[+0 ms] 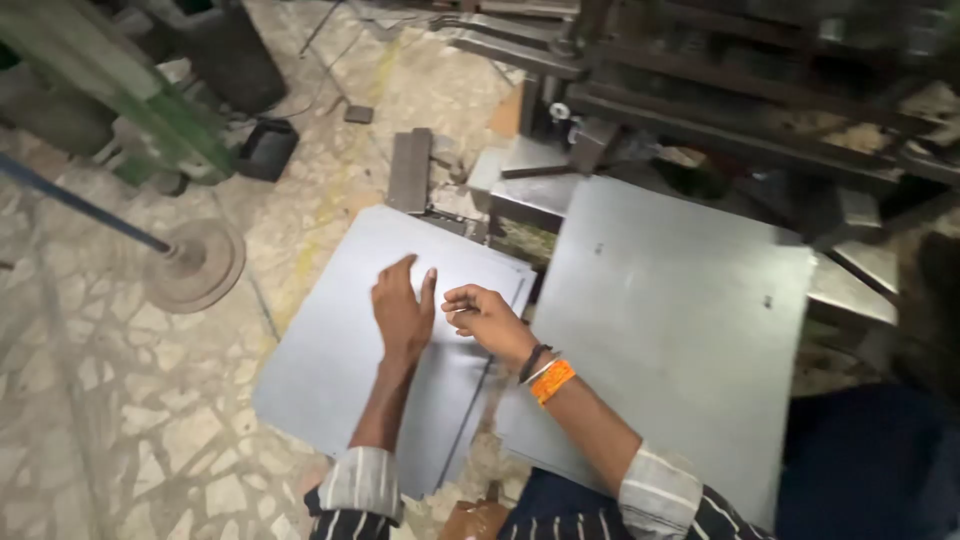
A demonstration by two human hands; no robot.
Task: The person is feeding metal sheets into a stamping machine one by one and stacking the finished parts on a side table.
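Observation:
My left hand (403, 312) lies flat, fingers apart, on top of a stack of grey metal sheets (330, 350) near the floor. My right hand (482, 315), with an orange band and dark bangles at the wrist, pinches the right edge of the top sheet with curled fingers. A second, larger grey sheet (670, 320) rests to the right on the machine's table, close to my right forearm.
A dark metal machine (720, 90) fills the top right. On the patterned stone floor at left stand a round disc base with a rod (195, 262), a green frame (150, 110) and a small black box (267, 148). A grey metal bar (409, 170) lies beyond the sheets.

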